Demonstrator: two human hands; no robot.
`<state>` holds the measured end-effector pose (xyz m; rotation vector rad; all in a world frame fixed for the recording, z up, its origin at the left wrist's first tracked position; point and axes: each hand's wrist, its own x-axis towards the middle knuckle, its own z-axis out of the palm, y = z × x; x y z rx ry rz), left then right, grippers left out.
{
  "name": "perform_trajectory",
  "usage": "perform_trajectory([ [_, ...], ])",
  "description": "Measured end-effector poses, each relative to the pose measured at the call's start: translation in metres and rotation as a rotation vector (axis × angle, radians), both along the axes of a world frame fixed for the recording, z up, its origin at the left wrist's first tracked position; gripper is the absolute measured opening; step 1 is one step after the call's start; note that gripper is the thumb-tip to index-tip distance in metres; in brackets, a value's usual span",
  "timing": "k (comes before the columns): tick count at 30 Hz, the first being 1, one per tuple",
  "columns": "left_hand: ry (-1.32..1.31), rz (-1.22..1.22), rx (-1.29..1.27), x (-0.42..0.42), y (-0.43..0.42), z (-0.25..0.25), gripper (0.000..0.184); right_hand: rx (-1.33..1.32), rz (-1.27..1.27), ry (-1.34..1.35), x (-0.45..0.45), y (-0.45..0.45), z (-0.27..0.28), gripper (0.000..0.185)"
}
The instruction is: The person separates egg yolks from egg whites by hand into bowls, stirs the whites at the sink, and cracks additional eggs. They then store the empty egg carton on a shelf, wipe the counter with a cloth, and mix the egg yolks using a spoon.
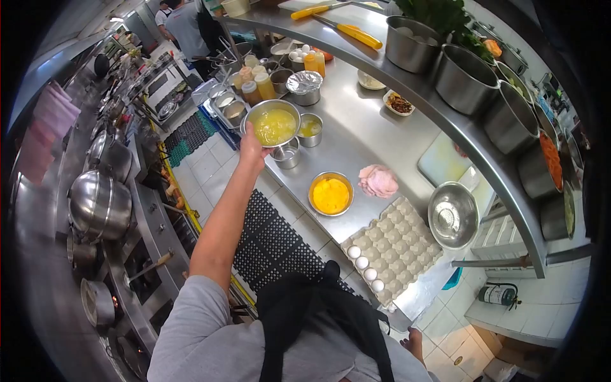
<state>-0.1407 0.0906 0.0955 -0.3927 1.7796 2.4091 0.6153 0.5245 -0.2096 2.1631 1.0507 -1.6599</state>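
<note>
The left hand (252, 148) is gripping a round, silvery metal bowl (270, 105) of translucent yellow liquid (275, 128) near the steel bench's (356, 137) edge. Its underside is hiding from view. The right hand (414, 344) is showing only partly; I cannot tell its grip.

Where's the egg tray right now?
Head view, lower right of centre: the egg tray lies on the counter, beside the shiny steel bowl.

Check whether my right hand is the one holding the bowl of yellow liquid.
No, your left hand grips the bowl of yellow liquid, while your right hand is down near your side.
</note>
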Motion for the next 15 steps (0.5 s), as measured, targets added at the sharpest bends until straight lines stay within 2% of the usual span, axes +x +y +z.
perform_trajectory([
  [2, 0.014, -0.015, -0.011, -0.043, -0.008, -0.024, 0.057, 0.058, -0.129, -0.029, -0.004, -0.008, 0.016, 0.066],
  [5, 0.051, -0.031, -0.028, -0.09, -0.009, -0.047, 0.062, 0.147, -0.19, -0.022, -0.011, -0.037, 0.04, 0.061],
  [6, 0.073, -0.027, -0.03, -0.103, -0.008, -0.053, 0.065, 0.19, -0.206, -0.11, -0.015, -0.048, 0.038, 0.058],
  [9, 0.102, -0.089, -0.103, -0.137, -0.009, -0.067, 0.07, 0.216, -0.239, -0.147, -0.011, -0.087, 0.029, 0.053],
  [10, 0.05, -0.083, -0.113, -0.145, -0.006, -0.067, 0.069, 0.164, -0.251, -0.223, -0.01, -0.097, 0.021, 0.062],
  [15, 0.173, -0.114, -0.317, -0.186, 0.001, -0.083, 0.063, 0.178, -0.264, -0.211, -0.031, -0.193, 0.034, 0.06],
])
